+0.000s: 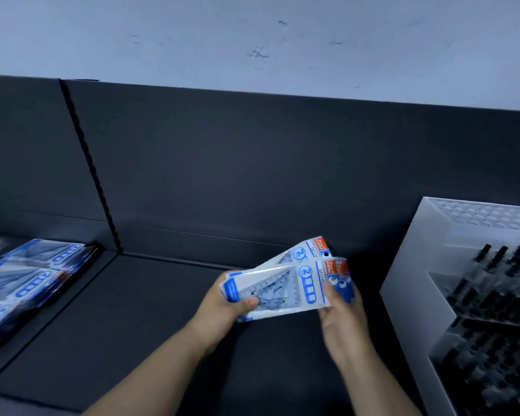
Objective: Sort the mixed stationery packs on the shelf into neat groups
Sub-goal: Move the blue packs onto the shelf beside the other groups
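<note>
A fanned bundle of blue-and-white geometry set packs (285, 280) with orange-red header tags hangs in the air above the dark shelf (138, 313). My left hand (225, 301) grips the bundle's lower left end, thumb on top. My right hand (342, 313) holds its right end near the tags, fingers behind the packs. A group of the same kind of packs (27, 283) lies flat on the shelf section at the far left.
A white display rack (415, 283) filled with several dark bottles stands at the right, close to my right hand. A notched upright (90, 169) divides the dark back panel. The pale wall rises behind.
</note>
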`<action>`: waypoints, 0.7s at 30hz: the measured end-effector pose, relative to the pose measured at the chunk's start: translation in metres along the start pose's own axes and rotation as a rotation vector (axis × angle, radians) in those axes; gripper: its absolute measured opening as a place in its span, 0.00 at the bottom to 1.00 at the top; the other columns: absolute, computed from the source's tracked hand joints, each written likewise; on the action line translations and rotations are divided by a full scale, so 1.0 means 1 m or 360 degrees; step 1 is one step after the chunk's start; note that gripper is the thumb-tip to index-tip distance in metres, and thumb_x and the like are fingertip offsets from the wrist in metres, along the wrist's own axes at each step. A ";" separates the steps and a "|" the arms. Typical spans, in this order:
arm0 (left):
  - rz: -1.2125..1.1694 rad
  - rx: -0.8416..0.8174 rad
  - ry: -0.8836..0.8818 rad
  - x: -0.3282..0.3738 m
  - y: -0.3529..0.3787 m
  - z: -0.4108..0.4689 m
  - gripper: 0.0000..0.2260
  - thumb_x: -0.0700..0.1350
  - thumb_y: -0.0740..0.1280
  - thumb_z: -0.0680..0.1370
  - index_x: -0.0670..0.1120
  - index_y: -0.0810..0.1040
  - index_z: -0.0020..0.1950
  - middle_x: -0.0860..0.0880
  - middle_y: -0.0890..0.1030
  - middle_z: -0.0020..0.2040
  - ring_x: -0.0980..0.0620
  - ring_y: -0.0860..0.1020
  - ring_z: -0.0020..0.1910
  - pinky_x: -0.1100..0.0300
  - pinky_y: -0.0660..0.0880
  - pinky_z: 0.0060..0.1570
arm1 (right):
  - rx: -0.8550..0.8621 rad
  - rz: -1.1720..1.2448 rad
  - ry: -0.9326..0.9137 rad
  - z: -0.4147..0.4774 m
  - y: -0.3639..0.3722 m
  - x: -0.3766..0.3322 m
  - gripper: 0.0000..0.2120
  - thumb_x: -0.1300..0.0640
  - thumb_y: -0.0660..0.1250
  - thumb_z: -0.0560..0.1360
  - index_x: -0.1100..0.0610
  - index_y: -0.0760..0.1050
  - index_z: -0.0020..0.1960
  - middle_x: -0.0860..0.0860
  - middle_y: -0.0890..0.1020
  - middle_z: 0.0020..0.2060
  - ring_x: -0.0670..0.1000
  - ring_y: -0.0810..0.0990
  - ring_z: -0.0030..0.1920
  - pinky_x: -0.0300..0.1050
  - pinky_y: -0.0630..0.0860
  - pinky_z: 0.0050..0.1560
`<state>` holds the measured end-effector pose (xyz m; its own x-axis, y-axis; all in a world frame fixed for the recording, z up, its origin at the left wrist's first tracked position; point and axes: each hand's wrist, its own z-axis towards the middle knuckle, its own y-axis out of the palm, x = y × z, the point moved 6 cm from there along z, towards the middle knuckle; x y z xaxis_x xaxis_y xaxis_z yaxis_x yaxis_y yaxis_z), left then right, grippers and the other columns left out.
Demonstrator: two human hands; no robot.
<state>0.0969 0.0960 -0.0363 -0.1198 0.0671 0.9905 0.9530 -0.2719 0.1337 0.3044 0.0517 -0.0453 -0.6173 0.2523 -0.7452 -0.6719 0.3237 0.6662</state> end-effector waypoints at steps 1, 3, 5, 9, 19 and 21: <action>0.0111 0.0003 0.0039 0.008 -0.009 0.002 0.20 0.28 0.70 0.70 0.46 0.72 0.56 0.45 0.81 0.48 0.55 0.80 0.42 0.61 0.78 0.41 | -0.0009 -0.0093 -0.0069 0.005 -0.008 -0.014 0.39 0.53 0.82 0.54 0.53 0.71 0.62 0.51 0.84 0.49 0.47 0.83 0.47 0.39 0.81 0.44; 0.0228 -0.0049 0.0063 0.016 -0.023 0.002 0.25 0.27 0.70 0.69 0.50 0.71 0.58 0.48 0.79 0.48 0.57 0.79 0.42 0.62 0.78 0.42 | -0.0158 -0.0550 -0.0102 0.008 -0.015 -0.028 0.39 0.52 0.83 0.52 0.50 0.72 0.60 0.51 0.83 0.46 0.47 0.82 0.46 0.37 0.80 0.45; 0.0304 -0.0122 -0.0025 0.010 -0.031 -0.001 0.32 0.26 0.71 0.68 0.53 0.67 0.63 0.50 0.79 0.48 0.60 0.80 0.41 0.65 0.77 0.41 | -0.0285 -0.1185 -0.0043 0.003 -0.020 -0.021 0.25 0.63 0.77 0.63 0.52 0.74 0.57 0.52 0.82 0.47 0.49 0.80 0.48 0.37 0.79 0.47; 0.0509 -0.0118 -0.0167 -0.017 -0.029 -0.012 0.36 0.29 0.72 0.69 0.55 0.62 0.68 0.50 0.79 0.51 0.62 0.80 0.38 0.68 0.75 0.40 | -0.0468 -0.1758 0.0133 -0.014 -0.027 0.011 0.14 0.64 0.74 0.69 0.50 0.75 0.48 0.48 0.83 0.44 0.48 0.81 0.46 0.34 0.74 0.45; 0.0571 -0.0099 -0.0092 -0.031 -0.028 -0.011 0.25 0.29 0.70 0.70 0.53 0.71 0.57 0.51 0.81 0.52 0.54 0.79 0.51 0.64 0.75 0.49 | -0.0308 -0.1887 0.0081 -0.024 -0.024 0.008 0.11 0.65 0.74 0.69 0.51 0.76 0.42 0.45 0.83 0.36 0.37 0.79 0.34 0.28 0.72 0.37; 0.0592 -0.0055 -0.0041 -0.032 -0.024 -0.012 0.22 0.29 0.69 0.71 0.52 0.70 0.56 0.51 0.79 0.50 0.55 0.77 0.50 0.66 0.74 0.49 | -0.0251 -0.1880 0.0048 -0.025 -0.023 0.009 0.11 0.65 0.73 0.69 0.52 0.76 0.42 0.46 0.82 0.36 0.39 0.78 0.34 0.28 0.72 0.36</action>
<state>0.0742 0.0892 -0.0714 0.2402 -0.0183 0.9705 0.9202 -0.3142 -0.2337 0.3039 0.0238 -0.0668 0.4092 -0.1488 -0.9002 -0.8725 0.2248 -0.4338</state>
